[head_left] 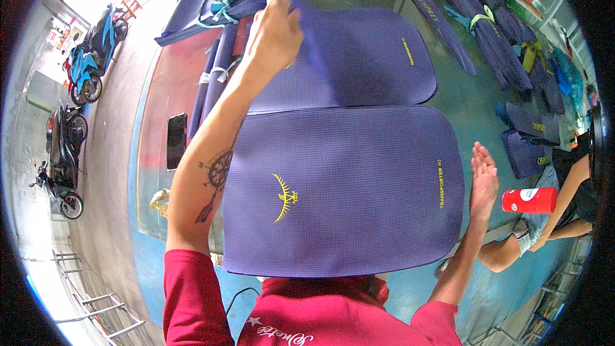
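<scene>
The left hand [274, 29] pinches the far purple panel [365, 57] mid-surface; the right hand [483, 176] hangs open beside the near panel [346, 186]. Best lift evenly, keeping the edges aligned.

Purple panel [346, 192]: woven cloth, matt, fine grid texture, yellow embroidery; table [474, 109]: glossy, reflective; red can [529, 200]: smooth, shiny.

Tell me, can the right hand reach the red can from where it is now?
Probably yes: the right hand is open and holds nothing, and the red can lies just beside it with nothing between them.
</scene>
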Tool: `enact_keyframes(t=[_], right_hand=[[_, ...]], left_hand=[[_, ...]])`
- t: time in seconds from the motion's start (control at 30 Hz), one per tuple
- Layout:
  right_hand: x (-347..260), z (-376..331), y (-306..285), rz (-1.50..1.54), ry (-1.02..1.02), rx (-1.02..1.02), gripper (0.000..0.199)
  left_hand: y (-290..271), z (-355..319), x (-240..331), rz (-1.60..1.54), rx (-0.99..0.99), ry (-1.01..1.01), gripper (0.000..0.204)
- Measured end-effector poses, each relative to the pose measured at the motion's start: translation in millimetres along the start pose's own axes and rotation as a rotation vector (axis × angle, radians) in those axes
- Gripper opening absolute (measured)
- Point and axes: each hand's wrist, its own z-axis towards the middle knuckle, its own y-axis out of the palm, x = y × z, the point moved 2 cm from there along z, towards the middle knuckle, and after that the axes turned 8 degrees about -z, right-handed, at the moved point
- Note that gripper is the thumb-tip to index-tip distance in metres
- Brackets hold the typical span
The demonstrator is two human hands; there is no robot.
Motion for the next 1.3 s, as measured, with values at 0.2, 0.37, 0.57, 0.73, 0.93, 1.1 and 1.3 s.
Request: enact_keyframes(t=[0.2, 0.37, 0.57, 0.73, 0.93, 1.1, 1.3], right_hand=[[-66.2, 7.1, 50.7, 0.165, 0.03, -0.111, 0.065], [-105.6, 6.3, 86.4, 0.635, 0.225, -0.492, 0.085], [-141.6, -12.0, 105.3, 0.793, 0.341, -0.12, 0.091], [-78.7, -20.0, 56.8, -0.109, 0.388, -0.065, 0.051], [-79.3, -4.6, 67.1, -0.505, 0.273, 0.013, 0.048], [-78.5, 4.5, 82.5, -0.729, 0.089, -0.097, 0.031], [-92.9, -34.5, 34.7, -0.771, 0.208, -0.154, 0.011]], left_hand=[[-91.1, 30.4, 133.5, -0.279, 0.154, 0.054, 0.029], [-152.9, -37.2, 121.3, -0.088, 0.288, 0.208, 0.05], [-179.5, -179.9, 89.2, -0.687, 0.42, -0.592, 0.059], [-171.1, -284.6, 43.6, -1.117, 0.048, -0.79, 0.068], [-155.0, -311.9, 11.8, -1.158, -0.036, -0.976, 0.051], [-143.7, -286.1, -18.4, -0.96, -0.083, -0.94, 0.026], [-167.4, -308.3, -2.7, -0.873, -0.226, -0.937, 0.019]])
